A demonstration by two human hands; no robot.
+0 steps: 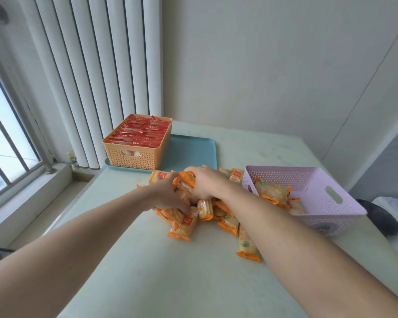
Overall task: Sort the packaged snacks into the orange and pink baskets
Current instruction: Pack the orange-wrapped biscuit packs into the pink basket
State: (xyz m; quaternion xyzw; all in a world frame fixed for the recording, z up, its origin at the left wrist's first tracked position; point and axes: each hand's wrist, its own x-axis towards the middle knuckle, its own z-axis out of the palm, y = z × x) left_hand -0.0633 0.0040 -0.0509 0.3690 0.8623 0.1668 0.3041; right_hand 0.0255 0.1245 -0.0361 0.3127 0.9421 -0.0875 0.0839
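Nearest on the table (147,283) lies a loose packet (247,246) beside the right forearm, apart from the main pile (216,214). Risk: a sweep of the forearm toward the pink basket may push this packet off the near edge.

Both hands work in the pile of orange-edged snack packets. The left hand (168,193) has its fingers curled round several packets; the right hand (205,182) grips a bunch likewise. Risk: the wrappers look slick and the handful large, so packets may slip out during the lift and scatter.

The pink basket (331,216), at the right, is tilted toward the pile and holds a few orange-edged packets. Risk: a heavy drop against its raised side may tip it.

Farthest, the orange basket (133,154) stands on a blue tray (193,150), filled level with red packets (140,133).
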